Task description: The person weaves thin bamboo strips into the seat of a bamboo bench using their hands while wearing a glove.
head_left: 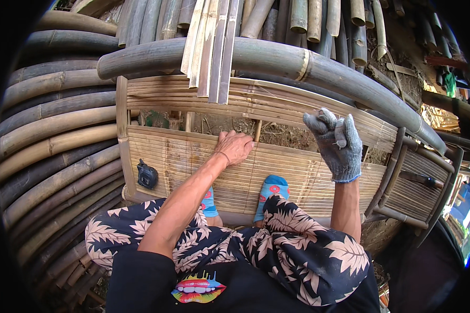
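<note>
My bare left hand lies over the far edge of the bamboo slat seat, its fingers bent down around that edge. A gap separates the seat from a second slat panel beyond it. To the right, my right hand wears a grey knitted glove and is raised above the slats. Its gloved fingers are curled in; whatever lies within them, if anything, is too small or hidden to name. Several split bamboo strips lie across a thick bamboo pole ahead of both hands.
A small black bundle sits on the seat's left side. My feet in blue socks rest on the slats. Curved bamboo poles are stacked at left, and cut poles lie at the back. Another slatted bamboo frame adjoins at right.
</note>
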### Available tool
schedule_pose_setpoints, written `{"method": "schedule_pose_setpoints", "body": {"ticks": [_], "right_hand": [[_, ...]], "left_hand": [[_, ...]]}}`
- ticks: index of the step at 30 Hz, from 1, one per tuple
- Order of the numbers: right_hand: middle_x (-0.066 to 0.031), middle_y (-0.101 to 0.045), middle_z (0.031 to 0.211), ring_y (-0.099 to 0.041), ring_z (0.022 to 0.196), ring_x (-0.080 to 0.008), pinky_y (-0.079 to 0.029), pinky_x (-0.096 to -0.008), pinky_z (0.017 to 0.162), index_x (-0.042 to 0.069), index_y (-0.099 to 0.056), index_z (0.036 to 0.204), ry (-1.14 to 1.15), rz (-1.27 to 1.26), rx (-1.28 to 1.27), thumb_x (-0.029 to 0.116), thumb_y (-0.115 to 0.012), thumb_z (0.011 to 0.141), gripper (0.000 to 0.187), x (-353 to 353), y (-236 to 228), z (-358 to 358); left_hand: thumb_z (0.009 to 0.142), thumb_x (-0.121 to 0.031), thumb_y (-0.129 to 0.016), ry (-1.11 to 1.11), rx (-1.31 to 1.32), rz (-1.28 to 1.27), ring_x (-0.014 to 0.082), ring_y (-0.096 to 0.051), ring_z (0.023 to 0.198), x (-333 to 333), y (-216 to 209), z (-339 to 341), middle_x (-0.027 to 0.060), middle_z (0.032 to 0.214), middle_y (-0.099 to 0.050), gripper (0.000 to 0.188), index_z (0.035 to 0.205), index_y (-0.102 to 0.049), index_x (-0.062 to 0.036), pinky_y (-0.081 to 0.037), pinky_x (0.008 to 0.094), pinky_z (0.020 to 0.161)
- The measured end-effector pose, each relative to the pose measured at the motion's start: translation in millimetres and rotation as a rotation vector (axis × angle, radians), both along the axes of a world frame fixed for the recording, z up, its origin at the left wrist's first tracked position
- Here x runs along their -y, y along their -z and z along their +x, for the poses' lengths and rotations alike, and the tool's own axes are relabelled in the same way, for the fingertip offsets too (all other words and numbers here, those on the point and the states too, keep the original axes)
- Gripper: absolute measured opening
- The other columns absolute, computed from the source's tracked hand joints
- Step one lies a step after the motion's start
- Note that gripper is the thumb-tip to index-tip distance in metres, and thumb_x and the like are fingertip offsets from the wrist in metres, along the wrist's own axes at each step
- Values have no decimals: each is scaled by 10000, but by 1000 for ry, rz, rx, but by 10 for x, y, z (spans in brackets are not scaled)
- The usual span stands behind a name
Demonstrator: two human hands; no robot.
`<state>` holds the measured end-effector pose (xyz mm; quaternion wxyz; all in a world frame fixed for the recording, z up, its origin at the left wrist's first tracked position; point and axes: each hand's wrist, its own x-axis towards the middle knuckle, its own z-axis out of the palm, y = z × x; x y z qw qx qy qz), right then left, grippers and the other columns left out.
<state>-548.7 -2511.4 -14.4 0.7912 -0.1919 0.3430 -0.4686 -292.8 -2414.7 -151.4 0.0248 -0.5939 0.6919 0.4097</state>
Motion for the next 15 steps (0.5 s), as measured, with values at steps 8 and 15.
{"method": "schedule_pose_setpoints", "body": {"ticks": [8,15], "right_hand": [[-236,-683,837,-657,860,-413,-516,-481,811,35,-691,755,-1390,-173,-1356,530,-427,986,607,-694,475,-80],[-167,-601,834,-620,774,-355,-494,-452,640,39,-557,1070,-802,-936,-931,110,-593,850,234,-1259,557,518]], "left_hand": [[953,-357,-500,-29,-43,22,301,-569,1030,-14,-3,22,70,1051,-689,281,1008,-696,-163,-334,482,934],[945,-353,-525,-71,-81,-58,282,-563,971,-80,28,-45,46,961,-672,251,989,-698,-177,-338,466,886]]}}
